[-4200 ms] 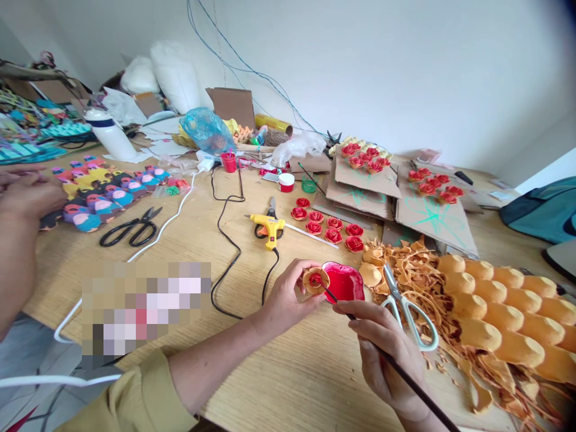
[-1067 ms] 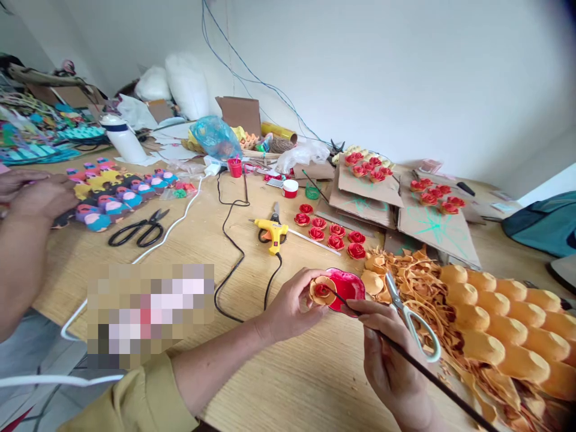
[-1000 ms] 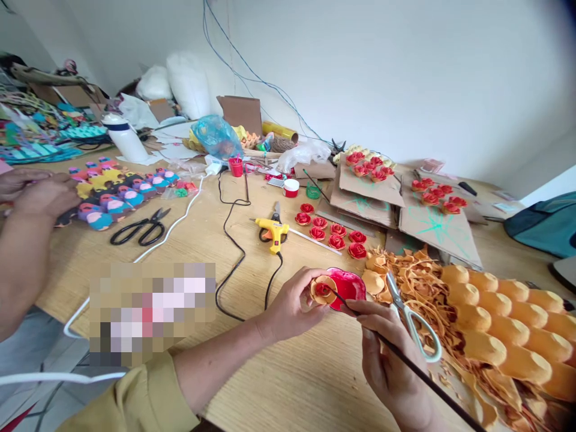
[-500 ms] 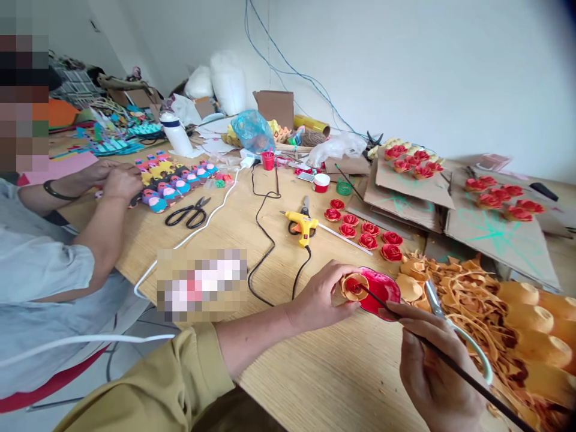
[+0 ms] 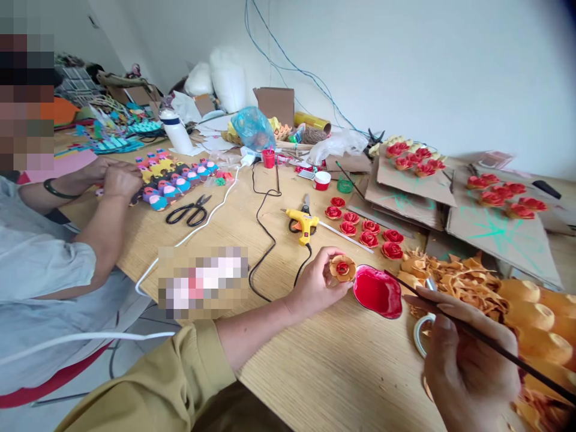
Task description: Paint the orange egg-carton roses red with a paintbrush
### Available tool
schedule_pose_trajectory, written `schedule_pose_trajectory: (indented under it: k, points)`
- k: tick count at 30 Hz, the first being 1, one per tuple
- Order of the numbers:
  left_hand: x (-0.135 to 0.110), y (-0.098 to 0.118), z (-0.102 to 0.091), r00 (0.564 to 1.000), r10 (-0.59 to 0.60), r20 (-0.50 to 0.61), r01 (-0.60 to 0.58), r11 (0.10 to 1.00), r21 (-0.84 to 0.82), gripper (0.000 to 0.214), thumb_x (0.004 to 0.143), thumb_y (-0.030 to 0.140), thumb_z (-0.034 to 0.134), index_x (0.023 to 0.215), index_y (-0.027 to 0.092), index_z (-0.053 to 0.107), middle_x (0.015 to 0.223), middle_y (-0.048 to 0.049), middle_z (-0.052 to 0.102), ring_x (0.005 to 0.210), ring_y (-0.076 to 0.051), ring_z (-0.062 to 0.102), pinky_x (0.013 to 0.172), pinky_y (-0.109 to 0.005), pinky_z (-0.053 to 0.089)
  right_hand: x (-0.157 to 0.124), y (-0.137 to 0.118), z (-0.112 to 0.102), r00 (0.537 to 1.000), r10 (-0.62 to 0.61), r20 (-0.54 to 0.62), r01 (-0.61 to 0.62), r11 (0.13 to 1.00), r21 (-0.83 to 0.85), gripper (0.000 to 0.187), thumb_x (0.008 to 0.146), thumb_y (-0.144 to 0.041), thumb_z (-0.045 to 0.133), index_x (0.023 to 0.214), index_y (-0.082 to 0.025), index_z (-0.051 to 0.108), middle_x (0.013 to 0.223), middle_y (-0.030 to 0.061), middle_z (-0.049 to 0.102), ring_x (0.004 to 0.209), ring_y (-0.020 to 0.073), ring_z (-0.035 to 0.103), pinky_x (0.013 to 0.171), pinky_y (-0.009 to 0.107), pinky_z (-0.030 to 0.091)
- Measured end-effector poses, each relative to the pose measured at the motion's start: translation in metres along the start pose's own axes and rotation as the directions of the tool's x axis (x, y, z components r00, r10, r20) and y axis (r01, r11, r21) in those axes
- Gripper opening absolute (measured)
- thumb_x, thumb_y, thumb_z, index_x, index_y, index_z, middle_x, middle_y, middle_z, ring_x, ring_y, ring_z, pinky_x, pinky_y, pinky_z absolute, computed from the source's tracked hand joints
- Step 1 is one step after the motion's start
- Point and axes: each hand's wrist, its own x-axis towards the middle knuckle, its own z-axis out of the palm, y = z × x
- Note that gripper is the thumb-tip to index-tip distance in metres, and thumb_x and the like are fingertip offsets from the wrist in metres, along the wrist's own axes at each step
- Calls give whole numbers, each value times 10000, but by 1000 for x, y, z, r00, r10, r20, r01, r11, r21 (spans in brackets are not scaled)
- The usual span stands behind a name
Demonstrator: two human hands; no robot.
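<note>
My left hand (image 5: 315,282) pinches a small orange paper rose (image 5: 342,267) with a red-painted centre, held just above the wooden table (image 5: 315,372). My right hand (image 5: 468,366) grips a thin dark paintbrush (image 5: 486,339); its tip reaches over the far rim of a small dish of red paint (image 5: 377,291) that sits on the table between my hands. The rose is just left of the dish.
Finished red roses (image 5: 362,228) lie beyond the dish, more on cardboard sheets (image 5: 414,186). A yellow glue gun (image 5: 302,221) with black cord, black scissors (image 5: 189,211), orange egg-carton cups and scraps (image 5: 517,300) at right. Another person (image 5: 54,252) works at left near colourful craft figures (image 5: 173,180).
The brush tip has left the rose's centre and moved right to the paint dish. My left hand has lifted the rose slightly away from the dish. The view has swung left over the earlier frames.
</note>
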Motion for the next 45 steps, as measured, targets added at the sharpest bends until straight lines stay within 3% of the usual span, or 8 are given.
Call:
schedule_pose_trajectory:
  k: [4, 10, 13, 20, 33, 37, 45]
  points:
    - [2, 1, -1, 1000, -4, -14, 3, 999, -52, 495, 768, 193, 777, 1212, 214, 559, 1073, -40, 705, 879, -159, 668, 732, -238, 520, -3, 8, 2, 1000, 3, -3, -3, 1000, 17, 143, 1032, -277, 638, 1148, -205, 683, 1067, 120, 804, 878, 244, 816, 829, 419, 650]
    - [4, -7, -2, 1000, 23, -18, -24, 998, -51, 555, 776, 154, 736, 1303, 196, 564, 1196, -78, 696, 1013, -193, 696, 868, -274, 570, -5, 15, 1, 997, -40, 67, 47, 992, -114, 141, 1051, -263, 599, 1166, -224, 671, 1114, 88, 797, 851, 202, 815, 796, 343, 645]
    - [4, -8, -2, 999, 38, -10, -38, 999, -29, 532, 793, 139, 715, 1303, 195, 574, 1187, -75, 701, 1031, -195, 706, 902, -282, 582, -2, 10, 1, 993, -71, 97, 88, 978, -190, 124, 1052, -266, 595, 1126, -235, 690, 1021, 64, 816, 823, 198, 811, 768, 316, 646]
    - [2, -6, -2, 998, 68, -4, -67, 997, 23, 499, 815, 110, 702, 1291, 202, 583, 1179, -75, 718, 1013, -187, 722, 898, -280, 597, 1, 1, 3, 977, -120, 176, 166, 947, -276, 49, 1016, -246, 635, 1025, -250, 683, 878, 27, 806, 715, 185, 793, 625, 270, 612]
    - [0, -7, -1, 996, 85, 22, -86, 996, 39, 503, 799, 92, 697, 1276, 198, 577, 1182, -72, 719, 994, -188, 722, 878, -279, 599, 0, 4, 9, 962, -158, 222, 220, 932, -289, 88, 1028, -268, 616, 968, -239, 673, 854, 17, 798, 706, 168, 772, 699, 271, 593]
    - [1, -5, 0, 995, 100, 17, -100, 995, 28, 490, 804, 101, 708, 1266, 202, 577, 1205, -77, 715, 1024, -195, 721, 891, -281, 603, 0, 7, 7, 968, -117, 224, 181, 940, -289, 108, 1021, -301, 635, 957, -235, 692, 819, 18, 798, 687, 179, 775, 659, 269, 597]
    - [1, -4, 0, 996, 88, 17, -89, 996, 13, 491, 800, 75, 699, 1258, 207, 581, 1171, -66, 710, 1022, -196, 719, 875, -280, 613, -1, 6, 4, 992, 66, 109, -40, 973, -226, 212, 1003, -415, 686, 957, -209, 703, 734, 50, 796, 583, 190, 768, 512, 234, 569]
